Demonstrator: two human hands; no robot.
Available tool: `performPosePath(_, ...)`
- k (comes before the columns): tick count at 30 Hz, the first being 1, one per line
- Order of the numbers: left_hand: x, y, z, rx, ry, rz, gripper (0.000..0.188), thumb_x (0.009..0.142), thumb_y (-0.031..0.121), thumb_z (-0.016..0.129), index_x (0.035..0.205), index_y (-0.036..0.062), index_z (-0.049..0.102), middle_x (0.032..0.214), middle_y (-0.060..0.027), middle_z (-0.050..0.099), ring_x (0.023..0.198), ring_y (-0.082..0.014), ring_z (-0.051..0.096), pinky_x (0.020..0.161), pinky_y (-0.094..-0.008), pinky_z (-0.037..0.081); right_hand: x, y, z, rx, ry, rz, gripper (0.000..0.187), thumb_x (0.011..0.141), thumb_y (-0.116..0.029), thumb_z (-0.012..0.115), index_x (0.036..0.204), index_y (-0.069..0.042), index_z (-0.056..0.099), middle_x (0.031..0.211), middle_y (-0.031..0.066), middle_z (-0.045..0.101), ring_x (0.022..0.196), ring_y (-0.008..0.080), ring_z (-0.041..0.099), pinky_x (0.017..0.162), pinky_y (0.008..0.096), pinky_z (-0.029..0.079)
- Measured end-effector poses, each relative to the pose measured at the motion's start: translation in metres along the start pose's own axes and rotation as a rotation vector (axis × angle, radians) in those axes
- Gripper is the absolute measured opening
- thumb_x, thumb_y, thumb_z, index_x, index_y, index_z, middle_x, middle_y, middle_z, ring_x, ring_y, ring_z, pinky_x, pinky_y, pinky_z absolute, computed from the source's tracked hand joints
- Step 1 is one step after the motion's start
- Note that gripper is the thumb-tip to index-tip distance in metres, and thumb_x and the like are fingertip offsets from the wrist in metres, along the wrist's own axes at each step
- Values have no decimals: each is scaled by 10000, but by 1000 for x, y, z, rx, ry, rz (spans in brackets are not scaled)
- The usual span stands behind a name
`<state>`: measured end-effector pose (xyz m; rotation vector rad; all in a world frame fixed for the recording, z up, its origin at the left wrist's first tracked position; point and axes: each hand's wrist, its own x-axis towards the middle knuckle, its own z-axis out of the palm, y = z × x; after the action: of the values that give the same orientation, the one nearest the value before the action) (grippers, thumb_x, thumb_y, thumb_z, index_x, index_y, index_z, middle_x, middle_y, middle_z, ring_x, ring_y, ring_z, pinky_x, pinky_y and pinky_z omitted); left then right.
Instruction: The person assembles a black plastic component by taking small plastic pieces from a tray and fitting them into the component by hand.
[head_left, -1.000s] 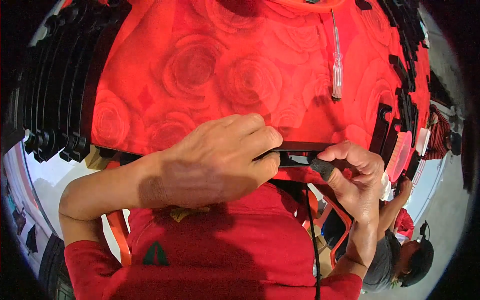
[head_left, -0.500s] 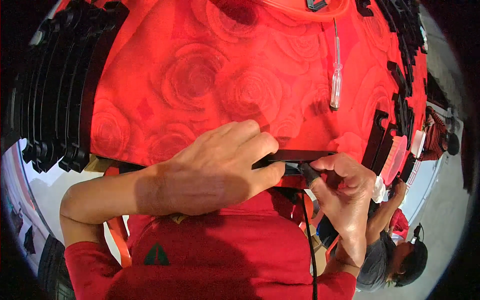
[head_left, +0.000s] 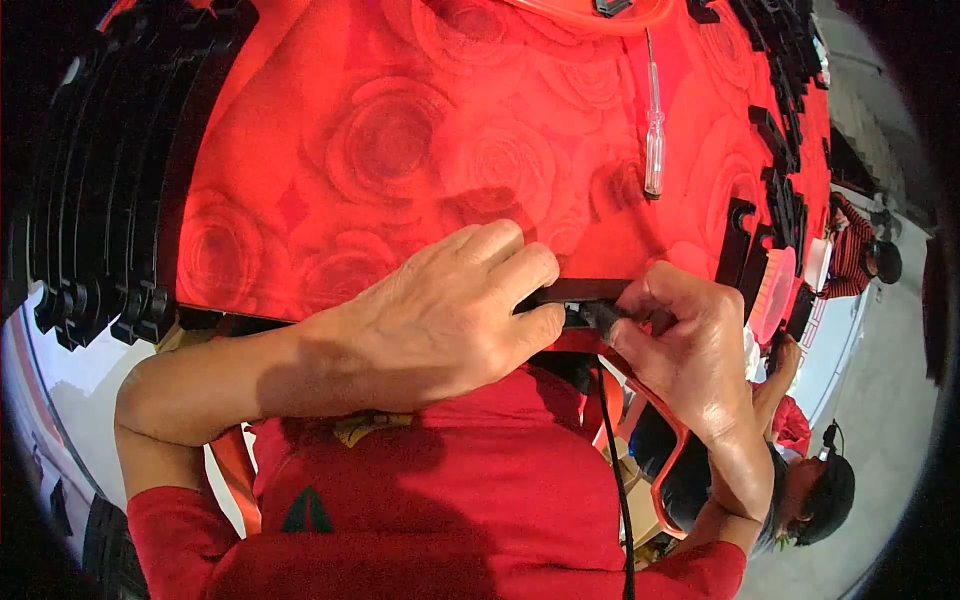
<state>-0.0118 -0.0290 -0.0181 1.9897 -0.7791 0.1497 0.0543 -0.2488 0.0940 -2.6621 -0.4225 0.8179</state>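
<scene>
A dark, narrow plastic strip lies along the table's near edge between my two hands. My left hand is closed on its left end, with thumb and forefinger pinching it; the other fingers are curled under and partly hidden. At the strip's right end, my right hand has its fingers curled and its thumb, in a black covering, pressed in against the strip. Whatever small piece sits between my right thumb and fingers is too hidden to make out. A clear-handled screwdriver lies beyond my right hand on the red rose-patterned cloth.
Long black plastic parts stand in a row at the left. More black pieces line the right edge, by a pink oval item. An orange-red ring lies at the far side. Another person works at the lower right.
My right hand has shifted slightly, its wrist swinging outward and its knuckles rising. The left hand keeps its hold on the strip. The whole view has moved a little.
</scene>
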Motion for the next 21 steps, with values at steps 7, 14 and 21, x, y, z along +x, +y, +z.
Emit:
performPosePath(7, 0, -1, 1, -9, 17, 18, 244, 815, 97, 757, 1029, -19, 747, 1055, -153, 626, 877, -290, 602, 714, -400, 522, 8, 4, -1, -85, -13, -123, 129, 753, 19, 776, 792, 10, 654, 645, 74, 656, 572, 102, 616, 539, 292, 496)
performPosePath(14, 2, -1, -2, -12, -33, 26, 266, 804, 96, 742, 1042, -22, 746, 1049, -143, 618, 884, -286, 591, 726, -397, 516, 12, 0, -4, -90, -41, -111, 139, 731, 12, 780, 762, 9, 645, 631, 80, 641, 561, 101, 612, 525, 300, 489)
performPosePath(21, 1, -1, -2, 2, -43, 12, 274, 811, 112, 738, 1058, -7, 745, 1033, -131, 614, 869, -277, 584, 722, -381, 505, 18, -3, -8, -66, -91, -39, 181, 723, -86, 816, 759, -33, 646, 653, 167, 659, 637, 364, 713, 588, 432, 560)
